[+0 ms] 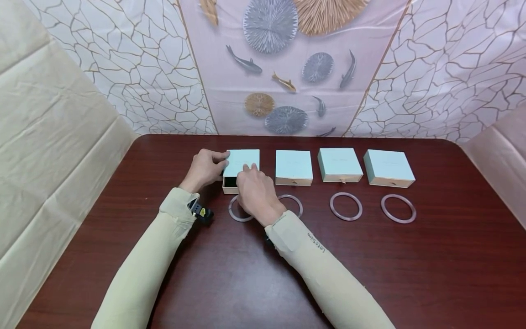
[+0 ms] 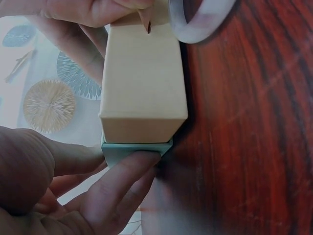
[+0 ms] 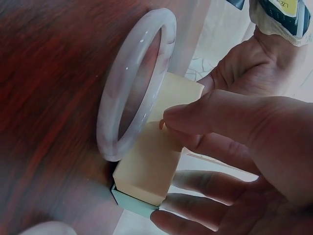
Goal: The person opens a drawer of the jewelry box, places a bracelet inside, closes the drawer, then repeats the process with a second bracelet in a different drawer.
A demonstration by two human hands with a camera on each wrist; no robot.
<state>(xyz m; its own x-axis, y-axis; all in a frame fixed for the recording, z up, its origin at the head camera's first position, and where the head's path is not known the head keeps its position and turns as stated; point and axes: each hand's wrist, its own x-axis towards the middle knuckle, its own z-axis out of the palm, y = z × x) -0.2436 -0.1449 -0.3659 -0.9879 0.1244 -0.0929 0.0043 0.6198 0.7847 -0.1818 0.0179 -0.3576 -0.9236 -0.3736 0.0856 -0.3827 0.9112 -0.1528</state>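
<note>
Pale sleeves [image 1: 328, 269] lie nearest. Left hand [image 1: 205, 169], fingers bent, grips a box's mint cover [image 1: 241, 160] by the side. Right hand [image 1: 259, 189] pinches, thumb against finger, the tab [image 3: 162, 125] of its partly open drawer [image 2: 142, 73]. One bangle [image 1: 230, 209] lies near the right hand; three more boxes [image 1: 294, 164] stand rightward of it.

Bangle [image 3: 123, 78] (low obstacle) before drawer [image 3: 149, 161]

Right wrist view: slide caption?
Right hand pinches the brown tab of a rectangular cream drawer, partly out of its mint-green box, near a glossy lilac bangle.
</note>
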